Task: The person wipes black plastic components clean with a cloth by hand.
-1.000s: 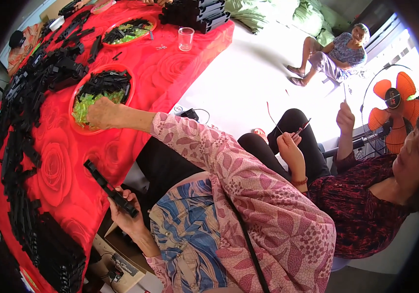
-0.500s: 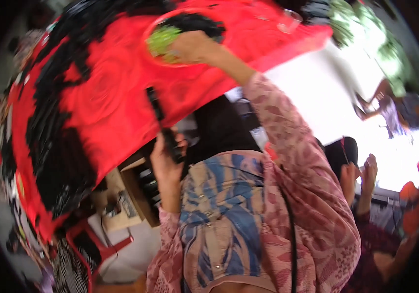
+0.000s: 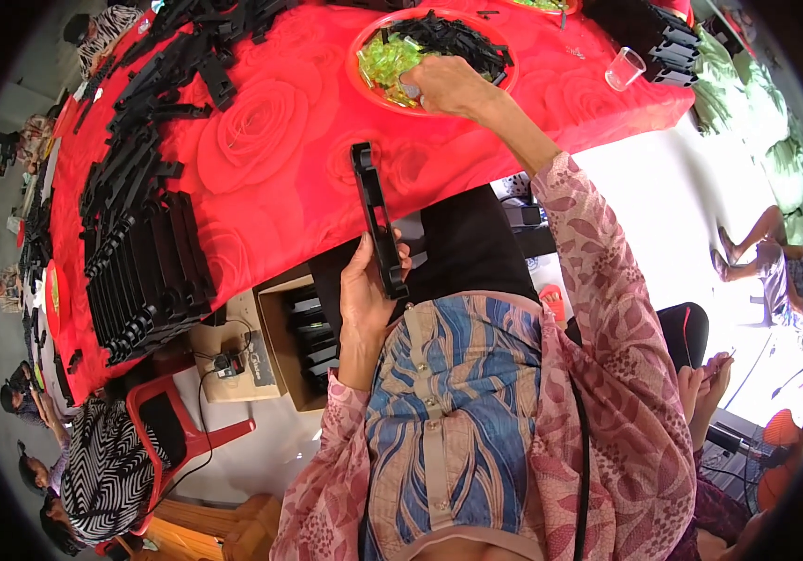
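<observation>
My left hand (image 3: 364, 294) is closed round the lower end of a long black plastic part (image 3: 380, 215), which has openings along its length. The part stands out past the table's near edge, tilted a little to the left. At the far middle, my right hand (image 3: 455, 86) reaches into an orange-red bowl (image 3: 354, 79), its fingers pinched at the pieces inside. What those fingertips hold, if anything, I cannot make out. Small translucent yellow-green pieces (image 3: 386, 62) fill the bowl's left side, and small black pieces (image 3: 457, 37) its right.
A rose-patterned red cloth (image 3: 261, 122) covers the table. Rows of long black parts (image 3: 153, 271) lie at its left, more black parts (image 3: 677, 51) at the far right beside a clear cup (image 3: 624, 69). Below are an open carton (image 3: 275, 327) and a red chair (image 3: 205, 438). Another person's hands (image 3: 705, 383) show at right.
The view has shifted, so the table and both hands appear farther right, and the blur has gone. My left hand keeps the black part; my right hand stays in the bowl.
</observation>
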### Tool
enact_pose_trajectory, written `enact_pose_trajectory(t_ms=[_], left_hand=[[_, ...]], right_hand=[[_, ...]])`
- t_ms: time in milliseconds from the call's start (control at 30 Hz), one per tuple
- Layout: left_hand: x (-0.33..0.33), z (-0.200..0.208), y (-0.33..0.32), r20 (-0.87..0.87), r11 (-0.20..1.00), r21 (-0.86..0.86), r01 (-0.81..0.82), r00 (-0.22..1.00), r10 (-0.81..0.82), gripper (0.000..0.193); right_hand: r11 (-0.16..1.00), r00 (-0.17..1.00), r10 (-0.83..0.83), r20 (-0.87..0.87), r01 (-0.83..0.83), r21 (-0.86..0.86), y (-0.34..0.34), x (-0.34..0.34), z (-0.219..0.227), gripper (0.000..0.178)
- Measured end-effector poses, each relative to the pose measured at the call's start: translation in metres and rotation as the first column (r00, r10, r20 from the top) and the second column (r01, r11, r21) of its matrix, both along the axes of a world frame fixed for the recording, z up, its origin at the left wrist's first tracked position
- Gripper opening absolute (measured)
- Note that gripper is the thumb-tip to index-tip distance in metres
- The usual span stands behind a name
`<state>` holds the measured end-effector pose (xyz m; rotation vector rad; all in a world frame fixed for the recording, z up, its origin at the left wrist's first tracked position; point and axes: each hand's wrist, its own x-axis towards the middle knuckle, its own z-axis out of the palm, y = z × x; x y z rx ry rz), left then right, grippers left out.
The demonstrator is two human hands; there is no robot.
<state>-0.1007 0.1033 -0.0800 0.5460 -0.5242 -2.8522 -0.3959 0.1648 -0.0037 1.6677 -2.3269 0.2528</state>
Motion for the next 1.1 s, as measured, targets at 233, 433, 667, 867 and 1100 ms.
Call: enact_pose_trajectory(t_ms=[233,433,667,867,1100], left_hand=[[-0.008,0.000,0.006,-0.004,0.997,-0.053,0.064,0.998,-0.064,0.033],[0.001,0.000,-0.003,-0.089,0.999,0.016,0.048,0.995,-0.046,0.031],[-0.015,0.005,-0.008,-0.024,0.991,0.012,0.134,0.991,-0.134,0.031],[-0.013,0.009,0.000,0.053,0.986,-0.132,0.100,0.994,-0.094,0.035],[-0.026,0.002,0.021,0.131,0.989,-0.127,0.080,0.989,-0.063,0.033]], right_hand=[[0.999,0.999,-0.048,-0.001,0.048,-0.007,0.015,-0.017,-0.005,0.025],[0.955,0.996,-0.018,-0.082,-0.007,-0.296,-0.006,-0.004,-0.005,0.024],[0.557,0.428,0.572,0.700,0.425,-0.714,0.017,0.075,0.001,0.005],[0.588,0.290,0.567,0.771,0.513,-0.625,0.047,0.138,-0.029,0.010],[0.650,0.247,0.391,0.887,0.609,-0.456,0.074,0.145,-0.033,0.008]])
